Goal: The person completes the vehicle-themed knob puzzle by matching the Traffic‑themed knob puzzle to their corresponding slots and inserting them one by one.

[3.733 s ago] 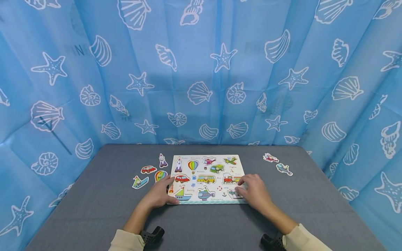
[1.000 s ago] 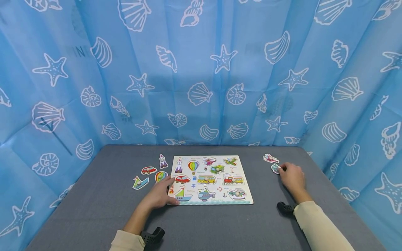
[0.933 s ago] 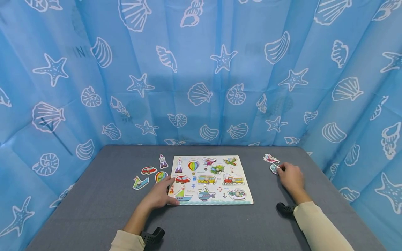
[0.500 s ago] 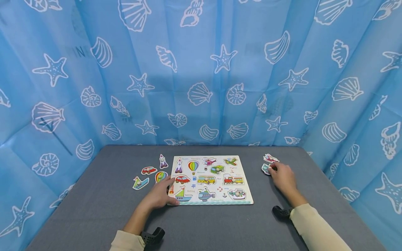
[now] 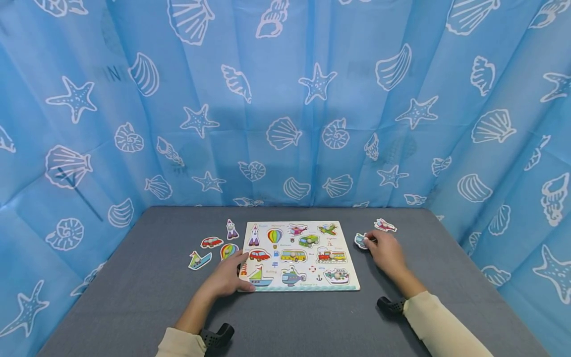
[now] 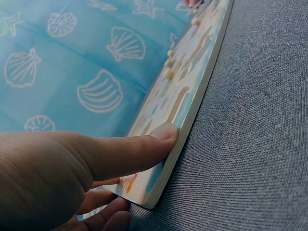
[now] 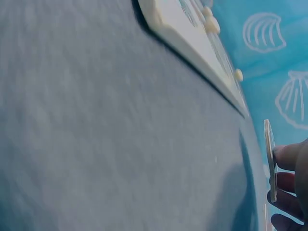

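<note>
The person's left hand (image 5: pixel 226 274) is clasping the near left corner of the puzzle board (image 5: pixel 308 288), thumb lying on top at the near edge and fingers wrapping the left side; I'd judge it is steadying the board against sliding. The right hand (image 5: pixel 383 250) is closing its fingertips on a small piece (image 5: pixel 360 241), pinching it by one side and holding it just off the board's right edge. That grip is leaving most of the outline uncovered, probably so the shape is easy to see and turn. From the right wrist the piece is showing edge-on, thin and pale, apparently raised above the worktop (image 5: pixel 285 322); from above it is looking blue with a white border, its picture partly hidden by fingers.

The board itself is lying flat, cream with a teal strip along the near edge, bearing bright vehicles, some with round wooden knobs (image 6: pixel 168 73) standing up. Left of it a loose rocket (image 5: pixel 231 229), red car (image 5: pixel 211 242), balloon (image 5: pixel 228 250) and sailboat (image 5: pixel 199 260) are lying grouped, seemingly within reach; to the far right, a pink-and-red piece (image 5: pixel 385 225) is resting alone.
</note>
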{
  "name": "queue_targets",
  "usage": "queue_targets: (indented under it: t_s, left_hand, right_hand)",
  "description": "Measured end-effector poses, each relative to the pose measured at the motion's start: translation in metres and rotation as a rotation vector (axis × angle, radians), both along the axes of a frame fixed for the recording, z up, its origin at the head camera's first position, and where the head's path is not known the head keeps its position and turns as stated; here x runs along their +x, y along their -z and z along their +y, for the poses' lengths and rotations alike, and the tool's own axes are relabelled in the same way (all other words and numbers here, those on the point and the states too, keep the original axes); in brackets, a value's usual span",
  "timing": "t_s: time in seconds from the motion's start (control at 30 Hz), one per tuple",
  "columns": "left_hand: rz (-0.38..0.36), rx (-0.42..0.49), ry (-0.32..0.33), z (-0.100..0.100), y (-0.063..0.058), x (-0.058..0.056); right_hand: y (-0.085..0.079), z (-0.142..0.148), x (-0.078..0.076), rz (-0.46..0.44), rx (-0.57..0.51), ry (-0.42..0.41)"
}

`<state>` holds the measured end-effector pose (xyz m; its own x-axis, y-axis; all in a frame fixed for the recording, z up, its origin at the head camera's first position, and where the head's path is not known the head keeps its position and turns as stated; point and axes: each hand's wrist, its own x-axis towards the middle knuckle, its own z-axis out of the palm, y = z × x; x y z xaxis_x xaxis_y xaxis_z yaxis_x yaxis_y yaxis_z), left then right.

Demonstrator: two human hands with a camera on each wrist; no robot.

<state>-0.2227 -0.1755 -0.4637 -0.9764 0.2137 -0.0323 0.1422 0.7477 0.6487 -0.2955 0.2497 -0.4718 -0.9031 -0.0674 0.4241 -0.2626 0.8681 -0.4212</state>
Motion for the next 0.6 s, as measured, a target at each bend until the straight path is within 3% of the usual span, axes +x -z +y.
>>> queue_targets:
  t_s: [0.6]
  left_hand:
    - [0.027, 0.007, 0.012, 0.000, 0.000, 0.000]
  right_hand:
    - [-0.004, -0.049, 0.013, -0.050, 0.033, -0.088]
